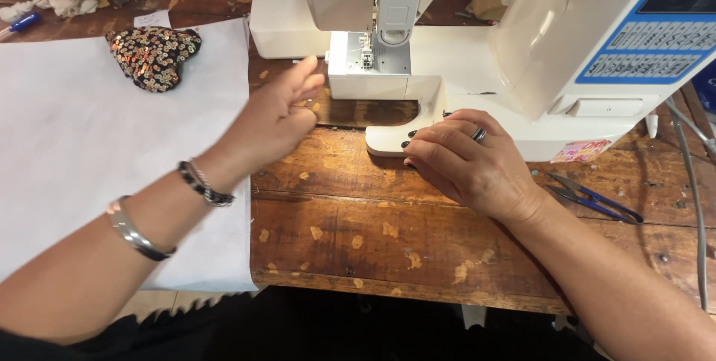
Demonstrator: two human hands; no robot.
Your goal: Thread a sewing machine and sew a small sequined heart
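On the bench: a white sewing machine (522, 48) stands across the twelve-to-two o'clock side of a worn wooden table (373, 234), its pale bed plate (395, 133) jutting toward the person.
Right hand: right hand (466, 163) lies palm down at about three o'clock of the table's middle, fingers loosely curled and close together, not clenched.
Right hand's contact: its dark-nailed fingertips (412, 137) press on the near edge of the bed plate; nothing is gripped in it, and whether something small sits under the palm I cannot tell.
Ring: a dark band (479, 135) shows on one finger of that hand.
Left hand: left hand (280, 118) hovers at about ten o'clock of the right one, open, fingers extended and slightly blurred, holding nothing.
Left hand's place: just beside the left end of the machine bed, above bare wood, touching nothing that I can make out.
Wrist: a beaded bracelet (203, 184) and a silver bangle (134, 234) sit on the left forearm.
White sheet: a large white sheet (82, 152) covers the table at nine o'clock, under the left forearm.
Sequinned piece: a dark sequinned fabric piece (153, 55) rests on that sheet at eleven o'clock, well apart from both hands.
Snips: blue-handled thread snips (597, 198) lie at four o'clock, near the right wrist, untouched.
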